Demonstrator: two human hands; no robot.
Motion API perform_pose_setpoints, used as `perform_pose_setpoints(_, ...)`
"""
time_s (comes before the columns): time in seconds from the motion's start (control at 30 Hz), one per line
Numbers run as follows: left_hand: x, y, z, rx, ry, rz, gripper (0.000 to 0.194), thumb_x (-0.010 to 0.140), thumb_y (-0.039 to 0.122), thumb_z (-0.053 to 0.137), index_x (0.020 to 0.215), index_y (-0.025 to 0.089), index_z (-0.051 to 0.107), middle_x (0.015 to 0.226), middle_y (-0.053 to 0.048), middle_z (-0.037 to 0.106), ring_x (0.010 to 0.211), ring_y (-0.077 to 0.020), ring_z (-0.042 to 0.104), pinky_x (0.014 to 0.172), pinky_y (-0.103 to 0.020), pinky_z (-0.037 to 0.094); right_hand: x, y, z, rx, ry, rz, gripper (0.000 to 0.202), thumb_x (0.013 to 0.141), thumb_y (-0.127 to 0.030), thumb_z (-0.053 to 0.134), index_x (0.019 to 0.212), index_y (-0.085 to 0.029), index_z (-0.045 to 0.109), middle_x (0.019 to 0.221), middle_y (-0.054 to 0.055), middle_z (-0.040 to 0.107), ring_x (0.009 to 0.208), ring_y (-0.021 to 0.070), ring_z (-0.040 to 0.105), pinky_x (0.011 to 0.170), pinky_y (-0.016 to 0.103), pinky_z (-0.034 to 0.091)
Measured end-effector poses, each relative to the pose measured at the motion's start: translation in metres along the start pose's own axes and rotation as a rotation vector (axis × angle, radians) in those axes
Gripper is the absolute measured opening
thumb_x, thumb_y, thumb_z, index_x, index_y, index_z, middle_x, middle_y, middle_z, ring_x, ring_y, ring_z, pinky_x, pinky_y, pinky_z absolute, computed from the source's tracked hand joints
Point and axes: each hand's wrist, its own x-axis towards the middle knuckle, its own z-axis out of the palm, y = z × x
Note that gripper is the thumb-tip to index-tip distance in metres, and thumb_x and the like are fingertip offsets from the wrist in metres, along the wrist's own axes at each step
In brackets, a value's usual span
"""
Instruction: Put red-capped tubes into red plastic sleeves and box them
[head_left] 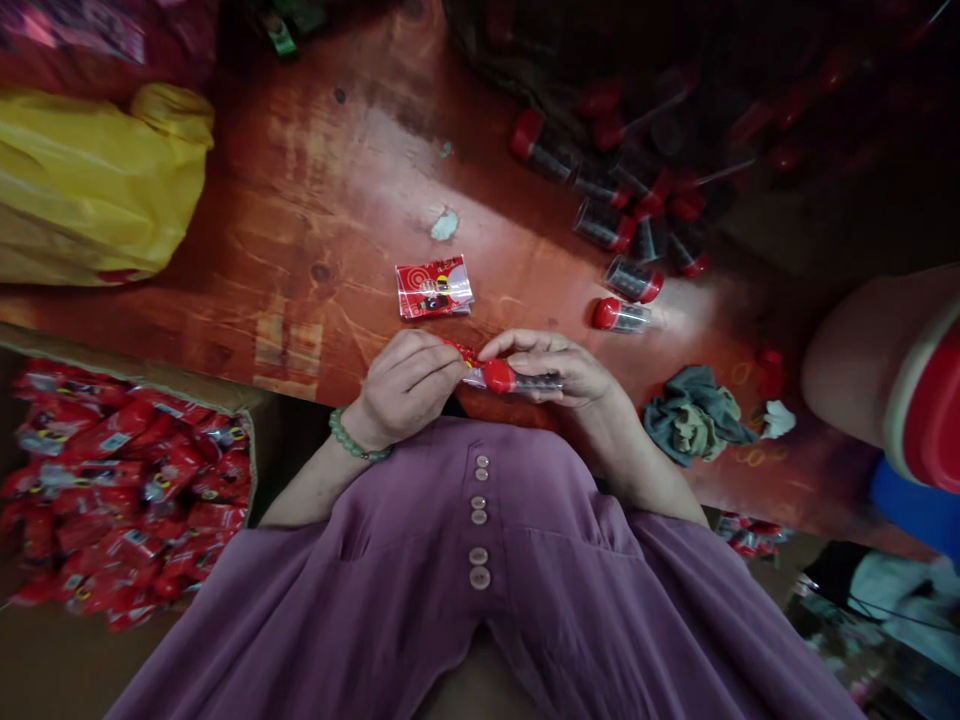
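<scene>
At the table's near edge, my right hand (559, 365) is closed around a small clear bottle (536, 383) with a red cap, lying sideways with dark contents. My left hand (412, 380), with a green bead bracelet at its wrist, pinches a red and clear plastic wrapper (471, 372) close against the capped end. Fingers partly hide the wrapper, so I cannot tell whether the cap is inside it. Just beyond my hands lies a small stack of flat red printed packets (433, 287).
Several red-capped bottles (630, 280) lie at the right, spreading into shadow. A carton (251, 450) of red wrapped packs stands below left. A yellow bag (97, 185) sits at the left, a crumpled cloth (696, 415) and a pale tub (862, 355) at the right.
</scene>
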Motion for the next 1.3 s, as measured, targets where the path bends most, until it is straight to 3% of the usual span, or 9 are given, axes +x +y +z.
perform_pose_setpoints(0.4, -0.001, -0.004, 0.004, 0.019, -0.1, -0.01, 0.025, 0.087, 0.014, 0.064, 0.112, 0.018, 0.067, 0.092, -0.007, 0.075, 0.084, -0.0186, 0.065, 0.074, -0.034, 0.054, 0.003, 0.004, 0.003, 0.021, 0.021, -0.013, 0.026, 0.08, -0.031, 0.074, 0.098, -0.016, 0.063, 0.054, -0.01, 0.057, 0.034, 0.0013, 0.035, 0.03, 0.012, 0.02)
perform_pose_setpoints(0.77, -0.008, -0.009, 0.008, -0.047, -0.101, 0.034, 0.026, 0.088, 0.012, 0.066, 0.112, 0.024, 0.067, 0.098, -0.004, 0.077, 0.089, -0.0168, 0.068, 0.075, -0.033, 0.054, 0.004, 0.013, -0.002, 0.13, -0.029, 0.068, 0.029, 0.081, -0.027, 0.067, 0.107, -0.015, 0.059, 0.057, -0.009, 0.059, 0.03, 0.0006, 0.028, 0.028, 0.012, 0.016)
perform_pose_setpoints(1.0, -0.01, -0.008, 0.013, -0.119, -0.136, 0.047, 0.029, 0.088, 0.013, 0.067, 0.115, 0.022, 0.067, 0.105, -0.006, 0.077, 0.096, -0.0175, 0.07, 0.079, -0.033, 0.056, 0.003, 0.024, -0.003, 0.178, 0.023, 0.142, 0.019, 0.083, -0.024, 0.061, 0.099, -0.017, 0.057, 0.047, -0.011, 0.05, 0.028, 0.0021, 0.021, 0.029, 0.013, 0.014)
perform_pose_setpoints(1.3, -0.002, -0.003, 0.018, -0.14, -0.16, 0.025, 0.023, 0.089, 0.02, 0.067, 0.111, 0.022, 0.068, 0.105, -0.007, 0.078, 0.094, -0.019, 0.07, 0.077, -0.035, 0.054, 0.002, 0.027, -0.002, 0.205, 0.071, 0.125, 0.02, 0.081, -0.023, 0.063, 0.099, -0.02, 0.056, 0.049, -0.011, 0.051, 0.03, 0.0024, 0.022, 0.03, 0.013, 0.018)
